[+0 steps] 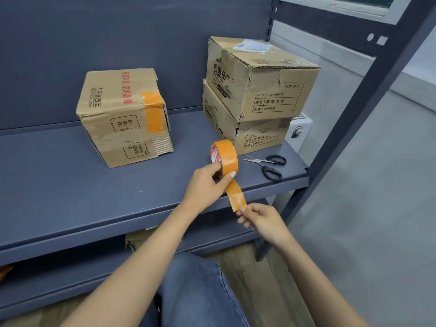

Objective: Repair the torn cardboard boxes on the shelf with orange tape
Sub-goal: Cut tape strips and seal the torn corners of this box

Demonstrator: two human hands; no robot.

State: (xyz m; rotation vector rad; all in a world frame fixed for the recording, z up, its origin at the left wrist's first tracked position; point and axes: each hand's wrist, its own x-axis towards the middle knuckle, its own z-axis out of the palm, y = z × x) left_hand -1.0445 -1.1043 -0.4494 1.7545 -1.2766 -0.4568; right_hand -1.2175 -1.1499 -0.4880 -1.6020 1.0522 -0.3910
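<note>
My left hand grips the orange tape roll upright above the shelf's front part. My right hand pinches the free end of the tape strip, which is pulled out a short way toward me past the shelf edge. On the grey shelf a single cardboard box at the left carries an orange tape patch over its corner. At the right, a torn upper box sits stacked on a torn lower box, with ripped outer paper on both fronts.
Black-handled scissors lie on the shelf at the right, near the front edge. A dark metal upright stands at the right of the shelf. A lower shelf holds another cardboard piece. My knee in jeans is below.
</note>
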